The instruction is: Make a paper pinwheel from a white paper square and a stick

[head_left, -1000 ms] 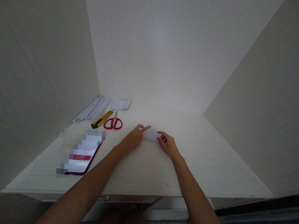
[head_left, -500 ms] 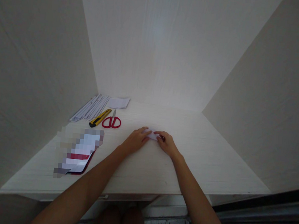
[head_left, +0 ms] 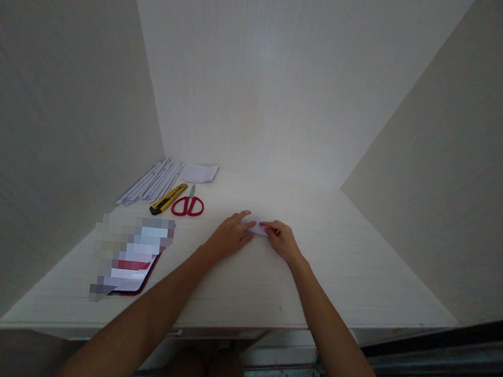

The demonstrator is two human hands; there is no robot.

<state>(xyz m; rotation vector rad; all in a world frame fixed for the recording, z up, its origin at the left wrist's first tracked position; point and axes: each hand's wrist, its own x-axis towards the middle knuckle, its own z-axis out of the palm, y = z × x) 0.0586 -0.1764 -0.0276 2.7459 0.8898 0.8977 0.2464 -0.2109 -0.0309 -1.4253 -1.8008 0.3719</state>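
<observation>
A small piece of white paper (head_left: 258,229) lies on the white tabletop between my two hands; it looks folded, though fingers cover much of it. My left hand (head_left: 230,234) rests on its left end, thumb and fingertips pressing it down. At the right end, my right hand (head_left: 281,239) pinches the paper between thumb and forefinger, the other fingers curled. Left of my hands lie red-handled scissors (head_left: 188,205), blades pointing away from me, and beside them a yellow utility knife (head_left: 169,198).
Long folded paper strips (head_left: 152,182) lie along the left wall, next to a stack of white paper (head_left: 199,173). A phone (head_left: 136,278), partly blurred, lies at the front left. Walls (head_left: 260,94) enclose the tabletop (head_left: 350,269) on the back and both sides.
My right fingers have shifted slightly on the paper, and the left fingers have spread a little. The other things stay where they were.
</observation>
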